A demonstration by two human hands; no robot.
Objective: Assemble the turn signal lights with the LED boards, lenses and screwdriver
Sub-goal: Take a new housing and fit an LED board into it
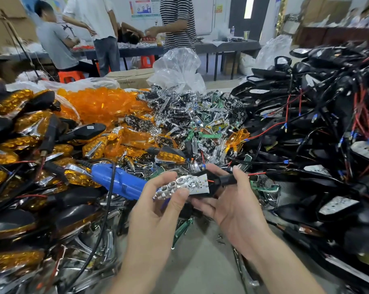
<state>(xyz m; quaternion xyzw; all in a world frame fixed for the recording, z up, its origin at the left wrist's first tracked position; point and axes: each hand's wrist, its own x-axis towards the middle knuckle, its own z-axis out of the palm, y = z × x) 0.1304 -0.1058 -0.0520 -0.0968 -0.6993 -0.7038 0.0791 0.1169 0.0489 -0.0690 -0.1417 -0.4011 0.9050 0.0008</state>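
Seating the chrome reflector (178, 184) into the black housing (216, 181) is the step I judge to be in hand. My left hand (158, 202) pinches the reflector between thumb and fingertips. My right hand (232, 202) cradles the housing from below, fingers curled round its stalk. Both are held just above the desk (200, 264), in front of the heaps of parts. A white speckled board (201, 183), probably the LED board, shows inside the housing beside the reflector; I cannot tell whether the reflector is fully down.

Next I would press it flush. I would then need an orange lens from the pile of lenses (98, 105) at the far left, and the blue screwdriver (120, 181), which lies untouched just left of my left hand. That means freeing one hand without tipping the housing.
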